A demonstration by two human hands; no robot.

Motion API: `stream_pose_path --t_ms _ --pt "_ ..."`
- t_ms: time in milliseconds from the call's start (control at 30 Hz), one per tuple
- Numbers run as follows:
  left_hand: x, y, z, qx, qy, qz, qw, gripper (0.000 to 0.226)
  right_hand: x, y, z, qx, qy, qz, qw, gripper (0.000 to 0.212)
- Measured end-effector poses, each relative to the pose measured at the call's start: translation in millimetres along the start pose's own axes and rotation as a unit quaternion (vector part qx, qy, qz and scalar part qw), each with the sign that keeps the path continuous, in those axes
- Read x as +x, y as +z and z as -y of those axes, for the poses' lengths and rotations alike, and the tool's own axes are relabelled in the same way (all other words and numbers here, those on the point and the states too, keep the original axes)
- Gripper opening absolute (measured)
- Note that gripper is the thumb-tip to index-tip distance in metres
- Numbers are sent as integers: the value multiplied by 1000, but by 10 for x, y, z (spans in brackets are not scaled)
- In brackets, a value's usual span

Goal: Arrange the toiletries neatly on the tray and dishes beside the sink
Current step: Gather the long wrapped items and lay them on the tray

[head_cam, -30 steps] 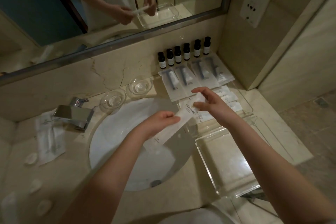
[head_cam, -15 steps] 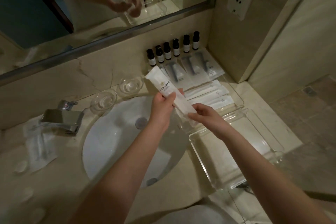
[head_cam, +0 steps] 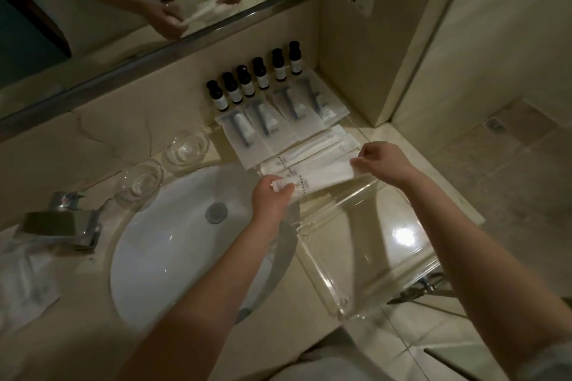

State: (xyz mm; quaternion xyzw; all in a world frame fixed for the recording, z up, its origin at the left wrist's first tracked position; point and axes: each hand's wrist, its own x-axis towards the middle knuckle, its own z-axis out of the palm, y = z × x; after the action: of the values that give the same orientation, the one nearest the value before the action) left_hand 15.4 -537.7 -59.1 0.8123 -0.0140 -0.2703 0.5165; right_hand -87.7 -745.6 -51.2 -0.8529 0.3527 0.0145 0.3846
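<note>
1. Left hand (head_cam: 272, 195) pinches the left end of a long white packet (head_cam: 322, 178); right hand (head_cam: 383, 164) pinches the other end, fingers curled.
2. Between them the packet is stretched flat, just in front of the row of white packets (head_cam: 309, 153) lying in the clear tray (head_cam: 318, 272); whether it touches the tray I cannot tell.
3. Behind that row lie larger sachets (head_cam: 278, 123), and dark bottles (head_cam: 253, 80) stand along the wall; two glass dishes (head_cam: 185, 148) sit beside the sink (head_cam: 173, 250).
4. Likely risks: the left end is near the sink (a loose pinch there could let it slide into the basin); set down crooked, it would overlap its neighbour and spoil the line; a hand dragged back carelessly could shift the laid packets.
</note>
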Motion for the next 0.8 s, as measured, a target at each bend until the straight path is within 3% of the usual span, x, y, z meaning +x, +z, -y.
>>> stream_pose_path --t_ms 100,167,333,467,600,667,800 --pt "51 89 140 233 26 74 969 13 228 3 -43 -130 -11 30 991 18" --pt "16 77 189 317 40 99 942 17 270 74 -18 -200 -25 43 979 16" --pt "70 124 179 522 131 74 839 35 392 207 -20 -339 -74 37 937 11" --pt "40 122 219 564 181 67 803 34 420 257 -25 -371 -101 -3 923 21" --pt "36 86 278 570 215 69 790 30 283 326 -17 -258 -146 -62 953 27" --pt "45 83 309 570 227 79 786 30 160 396 -33 -210 -179 -49 960 25" --pt "56 106 314 550 224 102 798 31 41 530 -77 -268 -170 11 948 22"
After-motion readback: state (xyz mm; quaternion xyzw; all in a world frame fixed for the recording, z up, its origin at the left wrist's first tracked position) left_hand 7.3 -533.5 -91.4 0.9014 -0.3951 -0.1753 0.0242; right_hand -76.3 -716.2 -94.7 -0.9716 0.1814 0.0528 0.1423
